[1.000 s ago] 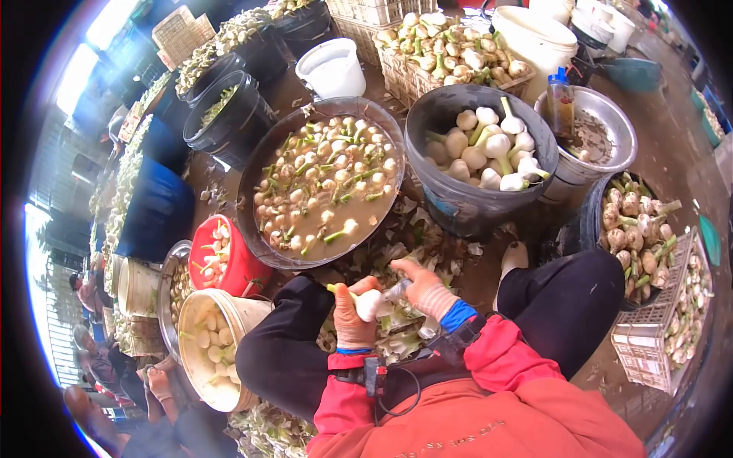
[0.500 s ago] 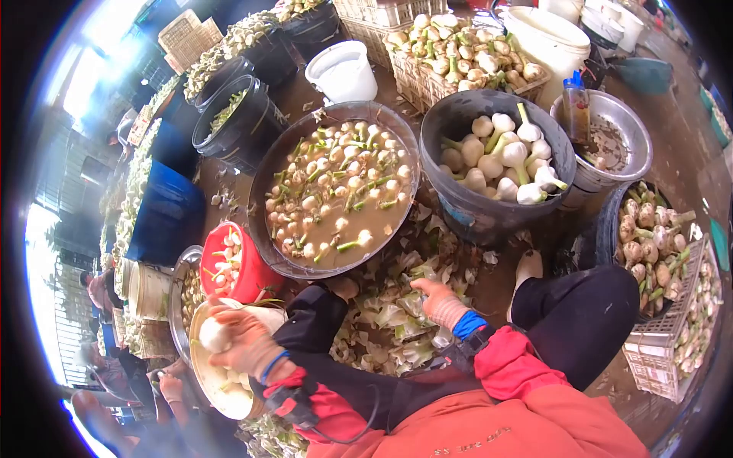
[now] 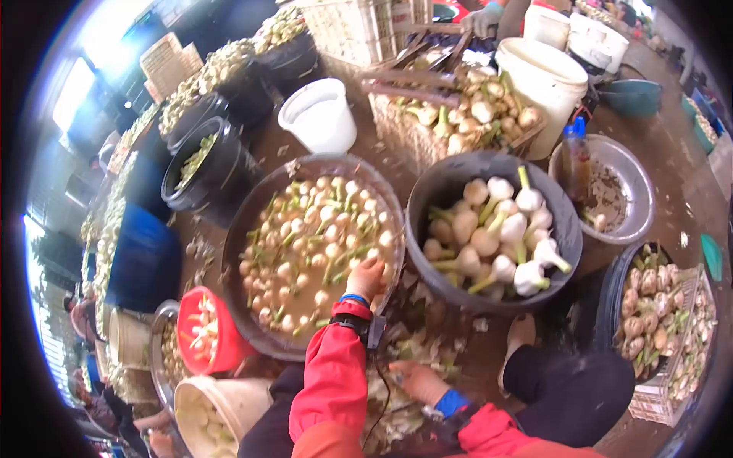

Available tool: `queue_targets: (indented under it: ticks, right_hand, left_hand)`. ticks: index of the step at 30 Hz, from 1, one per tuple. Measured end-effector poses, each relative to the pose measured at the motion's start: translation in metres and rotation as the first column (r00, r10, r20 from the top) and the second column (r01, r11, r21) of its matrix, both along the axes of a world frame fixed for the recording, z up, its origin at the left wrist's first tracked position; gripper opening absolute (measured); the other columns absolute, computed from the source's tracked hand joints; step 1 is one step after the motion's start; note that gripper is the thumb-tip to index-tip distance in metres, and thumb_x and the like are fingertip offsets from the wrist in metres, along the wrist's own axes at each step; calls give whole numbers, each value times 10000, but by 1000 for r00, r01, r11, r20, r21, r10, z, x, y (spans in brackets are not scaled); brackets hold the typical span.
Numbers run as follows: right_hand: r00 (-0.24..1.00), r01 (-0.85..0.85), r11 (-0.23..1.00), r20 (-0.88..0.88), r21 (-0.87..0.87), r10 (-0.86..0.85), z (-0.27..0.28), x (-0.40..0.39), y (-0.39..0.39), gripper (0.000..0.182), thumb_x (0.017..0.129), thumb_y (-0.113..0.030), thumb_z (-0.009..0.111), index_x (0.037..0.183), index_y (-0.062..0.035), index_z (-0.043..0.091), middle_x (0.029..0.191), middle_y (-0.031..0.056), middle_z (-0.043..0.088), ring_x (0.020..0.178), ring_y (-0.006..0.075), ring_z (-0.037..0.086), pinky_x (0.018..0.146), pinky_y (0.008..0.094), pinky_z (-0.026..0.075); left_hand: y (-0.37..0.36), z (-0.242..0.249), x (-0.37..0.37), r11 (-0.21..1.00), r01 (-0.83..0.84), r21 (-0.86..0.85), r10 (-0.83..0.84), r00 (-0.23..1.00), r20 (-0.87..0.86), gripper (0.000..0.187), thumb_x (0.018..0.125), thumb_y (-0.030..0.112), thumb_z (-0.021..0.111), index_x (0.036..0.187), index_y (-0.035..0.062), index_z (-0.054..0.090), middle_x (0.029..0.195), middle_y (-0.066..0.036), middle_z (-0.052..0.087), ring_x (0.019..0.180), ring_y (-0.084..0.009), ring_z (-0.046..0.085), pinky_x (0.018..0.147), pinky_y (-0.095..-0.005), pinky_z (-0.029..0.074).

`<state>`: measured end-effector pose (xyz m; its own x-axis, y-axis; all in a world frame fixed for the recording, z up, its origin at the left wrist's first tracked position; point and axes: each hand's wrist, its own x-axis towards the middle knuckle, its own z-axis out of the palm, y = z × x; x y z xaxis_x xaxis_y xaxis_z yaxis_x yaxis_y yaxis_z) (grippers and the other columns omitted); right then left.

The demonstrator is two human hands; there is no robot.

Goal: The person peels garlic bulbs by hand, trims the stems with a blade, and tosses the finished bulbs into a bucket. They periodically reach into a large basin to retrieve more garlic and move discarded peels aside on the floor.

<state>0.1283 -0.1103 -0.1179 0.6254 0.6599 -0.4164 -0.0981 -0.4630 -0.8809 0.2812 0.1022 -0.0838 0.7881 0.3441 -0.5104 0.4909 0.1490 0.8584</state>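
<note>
My left hand [image 3: 366, 278] is stretched out over the right side of a wide round tub [image 3: 235, 229] of muddy water with floating garlic bulbs [image 3: 286, 271]. Its fingers are curled, and what they hold, if anything, is hidden. Lower down, my right hand [image 3: 421, 382] hovers above a heap of peeled skins [image 3: 435, 336] with its fingers bent together; I cannot make out anything in them. Right of the tub stands a dark bucket [image 3: 416, 221] of white garlic bulbs [image 3: 485, 241] with green stems.
A red basin [image 3: 229, 336] and a tilted cream bucket [image 3: 237, 404] stand at the lower left. Behind are a white bucket [image 3: 319, 118] and a garlic crate [image 3: 397, 141], where a co-worker's gloved hand [image 3: 482, 21] shows. A metal basin [image 3: 645, 191] and a crate [image 3: 657, 397] are on the right.
My left hand has moved from the cream bucket up and right to the tub; the white bulb it held no longer shows. My right hand is slightly lower. A dark metal frame now lies over the back crate.
</note>
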Motion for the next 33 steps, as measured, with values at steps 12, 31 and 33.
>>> queue_targets:
  ticks: [12, 31, 33]
  right_hand:
    - [985, 98, 995, -140, -17, -99, 4, 5, 9, 381, 777, -41, 521, 1147, -91, 597, 1094, 106, 634, 1012, 223, 597, 886, 273, 451]
    - [746, 629, 662, -555, 407, -369, 72, -3, 8, 341, 813, 5, 562, 1149, -44, 588, 1008, 52, 645, 895, 122, 570, 799, 246, 445]
    - [823, 540, 739, -438, 402, -362, 80, 0, 3, 334, 809, 3, 553, 1137, -46, 592, 997, 53, 646, 886, 120, 571, 785, 252, 452]
  left_hand:
    - [8, -6, -43, 874, 353, 335, -251, 917, -310, 452, 719, 323, 753, 994, 11, 575, 752, -69, 605, 555, -147, 538, 486, -294, 432]
    - [-108, 58, -234, 945, -287, -154, 324, 883, 339, 435, 742, -32, 677, 1151, -5, 532, 1094, -71, 563, 956, -168, 573, 856, -281, 471]
    - [-113, 68, -234, 769, -244, 591, -27, 912, 410, 407, 693, -12, 701, 1080, 0, 576, 1048, -83, 567, 969, -178, 561, 852, -276, 460]
